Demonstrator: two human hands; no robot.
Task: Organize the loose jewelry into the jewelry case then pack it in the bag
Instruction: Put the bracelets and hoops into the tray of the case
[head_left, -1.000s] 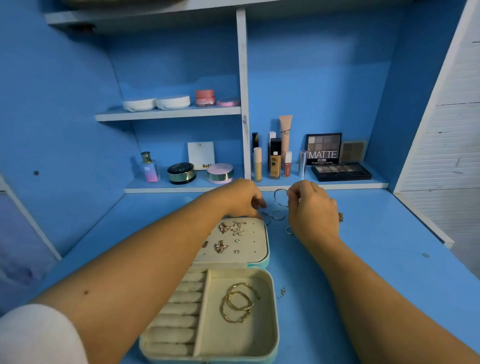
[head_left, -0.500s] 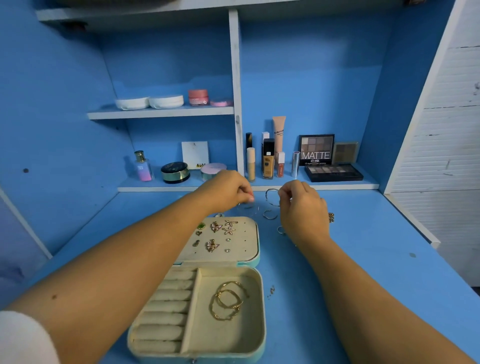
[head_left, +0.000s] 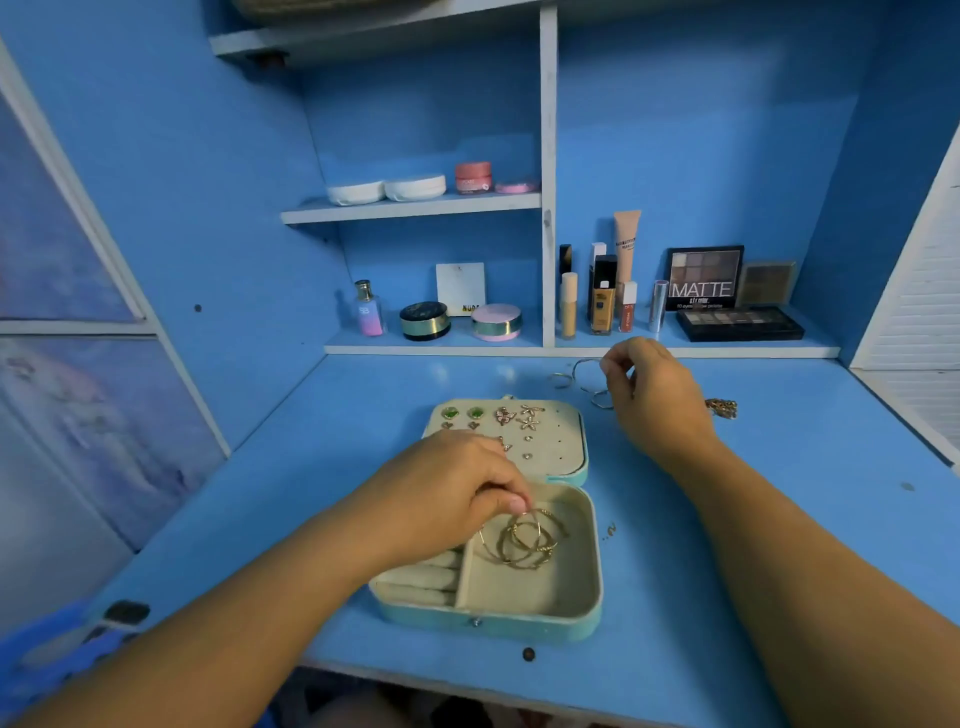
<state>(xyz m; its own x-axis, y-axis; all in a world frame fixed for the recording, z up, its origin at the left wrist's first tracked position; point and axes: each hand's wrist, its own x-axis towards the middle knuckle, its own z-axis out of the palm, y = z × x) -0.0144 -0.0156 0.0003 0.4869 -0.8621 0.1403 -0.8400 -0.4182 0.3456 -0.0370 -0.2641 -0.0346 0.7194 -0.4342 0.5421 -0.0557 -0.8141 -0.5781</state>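
A teal jewelry case (head_left: 540, 621) lies open on the blue desk, its cream lid panel (head_left: 563, 441) holding several earrings. My left hand (head_left: 447, 499) is over the case's large compartment and pinches a thin gold hoop above the pile of gold hoops (head_left: 524, 543) lying there. My right hand (head_left: 654, 400) is farther back and pinches a silver hoop (head_left: 584, 366) among loose silver rings (head_left: 600, 399) on the desk. A gold chain piece (head_left: 722, 407) lies just right of that hand. No bag is in view.
Cosmetics line the low back shelf: a perfume bottle (head_left: 368, 310), compacts (head_left: 425, 320), foundation tubes (head_left: 602, 296) and eyeshadow palettes (head_left: 737, 322). A tiny gold piece (head_left: 610, 530) lies right of the case. The desk's front edge (head_left: 519, 680) is close below the case.
My left hand came back from the loose rings to the case's large compartment, bringing a gold hoop. My right hand stayed near the silver rings. The view shifted so the case sits more central.
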